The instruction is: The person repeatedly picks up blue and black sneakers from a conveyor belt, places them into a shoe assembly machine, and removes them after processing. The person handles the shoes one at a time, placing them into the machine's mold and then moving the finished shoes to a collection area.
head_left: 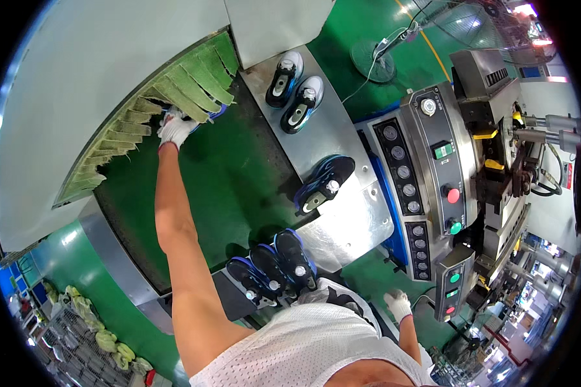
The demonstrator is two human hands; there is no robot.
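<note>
My left hand (175,129), in a white glove, reaches to the green strip curtain (187,80). Its fingers close on a dark shoe with a blue sole edge (219,112), mostly hidden behind the strips. Low at the right, beside the machine, my right hand (398,305), also gloved, hangs with its fingers apart and nothing in it. Several black shoes with blue soles (295,258) stand in a row close to my body. Another black shoe (326,184) lies on the metal plate. Farther off on that plate sit two white-and-black shoes (298,103).
The green conveyor belt (232,168) runs under the curtain of a large grey housing (110,58). At the right stands a press with a control panel (442,161) of dials and buttons. A fan on a round base (373,62) stands beyond; its cable trails across the floor.
</note>
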